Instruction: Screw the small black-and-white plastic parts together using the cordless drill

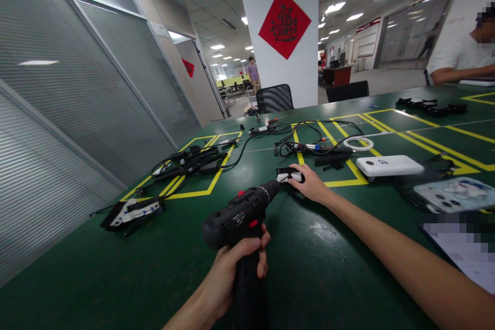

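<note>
My left hand (235, 270) is wrapped round the grip of a black cordless drill (240, 214), whose bit points at a small black-and-white part (291, 174) on the green table (309, 268). My right hand (311, 183) reaches across and pins that part down, fingers closed on it. The drill's tip is touching or almost touching the part.
A black-and-white assembly (131, 212) lies at the left. Black cables and parts (193, 161) and a tangle of wires (309, 144) lie further back, with a white ring (359, 143), a white power bank (389, 165) and a phone (460, 193) right. A seated person (464, 59) works far right.
</note>
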Demonstrator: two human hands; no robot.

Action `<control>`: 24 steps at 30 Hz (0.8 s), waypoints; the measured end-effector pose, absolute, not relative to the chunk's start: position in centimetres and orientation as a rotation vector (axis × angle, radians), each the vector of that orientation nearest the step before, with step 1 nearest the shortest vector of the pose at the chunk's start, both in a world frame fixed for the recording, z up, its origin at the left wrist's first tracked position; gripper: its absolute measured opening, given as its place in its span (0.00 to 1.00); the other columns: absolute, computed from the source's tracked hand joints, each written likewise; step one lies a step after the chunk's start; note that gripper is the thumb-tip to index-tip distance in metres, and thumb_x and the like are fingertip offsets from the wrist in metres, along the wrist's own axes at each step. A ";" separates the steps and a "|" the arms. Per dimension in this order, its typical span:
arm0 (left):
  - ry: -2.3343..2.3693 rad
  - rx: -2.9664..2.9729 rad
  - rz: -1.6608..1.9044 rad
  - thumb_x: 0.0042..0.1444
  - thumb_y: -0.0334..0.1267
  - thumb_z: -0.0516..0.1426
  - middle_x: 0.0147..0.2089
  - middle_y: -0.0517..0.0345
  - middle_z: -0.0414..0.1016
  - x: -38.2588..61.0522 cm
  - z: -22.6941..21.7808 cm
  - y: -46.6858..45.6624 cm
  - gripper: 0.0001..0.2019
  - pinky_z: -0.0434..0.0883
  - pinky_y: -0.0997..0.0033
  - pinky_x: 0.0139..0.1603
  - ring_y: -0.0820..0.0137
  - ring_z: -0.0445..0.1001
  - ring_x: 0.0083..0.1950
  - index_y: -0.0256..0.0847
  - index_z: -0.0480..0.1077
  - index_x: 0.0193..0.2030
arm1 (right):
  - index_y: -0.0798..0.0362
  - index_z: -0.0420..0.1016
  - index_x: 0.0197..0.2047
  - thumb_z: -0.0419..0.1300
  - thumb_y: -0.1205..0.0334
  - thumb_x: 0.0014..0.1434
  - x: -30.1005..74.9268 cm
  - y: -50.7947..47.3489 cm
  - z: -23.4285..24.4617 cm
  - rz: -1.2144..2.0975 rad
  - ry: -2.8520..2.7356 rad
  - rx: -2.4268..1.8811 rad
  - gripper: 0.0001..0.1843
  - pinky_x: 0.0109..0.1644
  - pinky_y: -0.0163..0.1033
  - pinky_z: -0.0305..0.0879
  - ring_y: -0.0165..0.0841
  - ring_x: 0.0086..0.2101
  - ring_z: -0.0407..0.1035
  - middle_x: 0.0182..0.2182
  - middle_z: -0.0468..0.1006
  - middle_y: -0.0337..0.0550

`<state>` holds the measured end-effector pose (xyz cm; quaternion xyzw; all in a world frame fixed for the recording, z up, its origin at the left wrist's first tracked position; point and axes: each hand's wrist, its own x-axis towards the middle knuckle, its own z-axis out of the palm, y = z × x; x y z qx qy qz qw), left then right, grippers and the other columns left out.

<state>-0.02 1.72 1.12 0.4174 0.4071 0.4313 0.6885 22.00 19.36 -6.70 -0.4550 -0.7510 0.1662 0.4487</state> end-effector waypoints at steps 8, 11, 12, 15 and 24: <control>0.961 0.954 0.982 0.54 0.34 0.50 0.34 0.55 0.67 0.6 1.6 1.4 0.10 0.62 0.70 0.27 0.78 0.62 0.20 0.35 0.65 0.43 | 0.49 0.65 0.53 0.58 0.58 0.53 22.1 19.2 -6.4 0.434 -1.867 -1.118 0.23 0.53 0.42 0.59 0.35 0.45 0.65 0.45 0.67 0.45; 0.962 0.960 0.975 0.54 0.34 0.50 0.34 0.56 0.66 0.6 1.6 1.4 0.10 0.62 0.70 0.27 0.78 0.62 0.20 0.35 0.65 0.43 | 0.49 0.65 0.53 0.58 0.58 0.53 22.1 19.2 -6.5 0.427 -1.867 -1.113 0.23 0.54 0.41 0.59 0.35 0.45 0.65 0.45 0.67 0.45; 0.962 0.955 0.978 0.54 0.34 0.50 0.34 0.56 0.66 0.6 1.7 1.5 0.10 0.62 0.70 0.26 0.78 0.62 0.20 0.36 0.65 0.42 | 0.49 0.65 0.53 0.58 0.58 0.53 22.0 19.3 -6.5 0.424 -1.866 -1.114 0.23 0.54 0.41 0.59 0.35 0.45 0.65 0.45 0.67 0.45; 0.987 0.934 1.000 0.53 0.33 0.51 0.32 0.58 0.66 0.8 1.8 1.5 0.09 0.61 0.71 0.25 0.78 0.62 0.19 0.36 0.65 0.40 | 0.49 0.65 0.53 0.58 0.58 0.53 22.0 19.4 -6.6 0.419 -1.865 -1.121 0.23 0.53 0.42 0.59 0.35 0.45 0.65 0.45 0.67 0.45; 1.005 0.887 1.029 0.52 0.33 0.51 0.32 0.58 0.66 1.4 2.1 1.2 0.09 0.61 0.70 0.25 0.79 0.61 0.18 0.35 0.66 0.39 | 0.49 0.65 0.53 0.58 0.57 0.52 22.0 19.3 -6.6 0.424 -1.862 -1.117 0.23 0.53 0.42 0.60 0.35 0.44 0.66 0.45 0.67 0.45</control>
